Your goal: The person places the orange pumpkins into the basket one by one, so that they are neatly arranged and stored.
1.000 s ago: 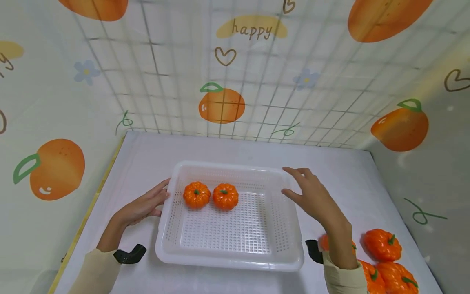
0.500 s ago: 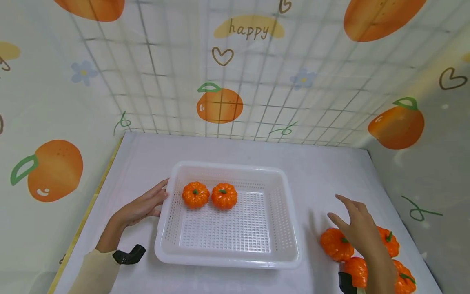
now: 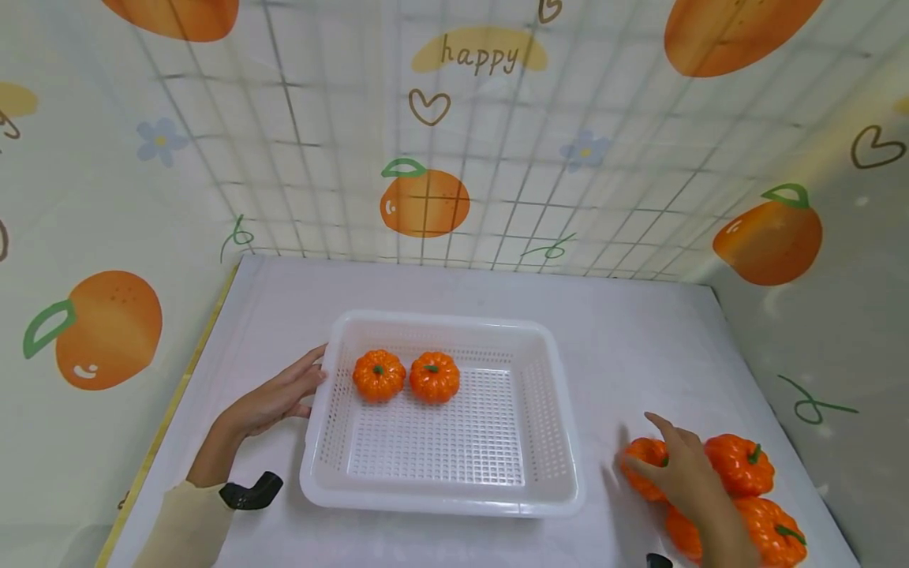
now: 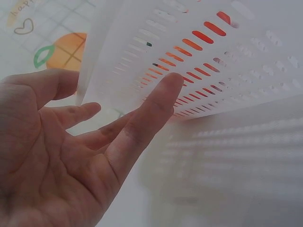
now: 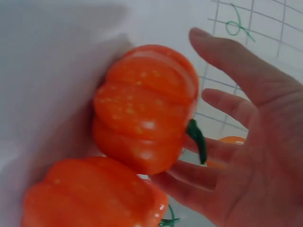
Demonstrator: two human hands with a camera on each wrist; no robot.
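Observation:
My left hand [image 3: 273, 401] lies against the left side of a white plastic basket [image 3: 443, 505]. In the left wrist view its extended fingers [image 4: 142, 127] touch the slotted wall. Two small orange toy pumpkins, a left one [image 3: 379, 376] and a right one [image 3: 435, 378], sit inside at the basket's back left. My right hand [image 3: 689, 477] hovers over a group of similar pumpkins at the right, thumb and fingers spread. The nearest pumpkin [image 5: 147, 109], with a dark green stem, stands between thumb and fingers; the thumb is apart from it in the right wrist view.
Beside the right hand are a back pumpkin [image 3: 740, 464] and a front pumpkin [image 3: 772, 532]; another pumpkin [image 3: 683, 532] is partly hidden under the hand. A white table [image 3: 454, 288] meets a wall with printed oranges and a wire grid [image 3: 497, 197] behind it.
My right hand has moved from the basket's right rim rightward and down to the pumpkins, its fingers now around the nearest one. The left hand stays at the basket.

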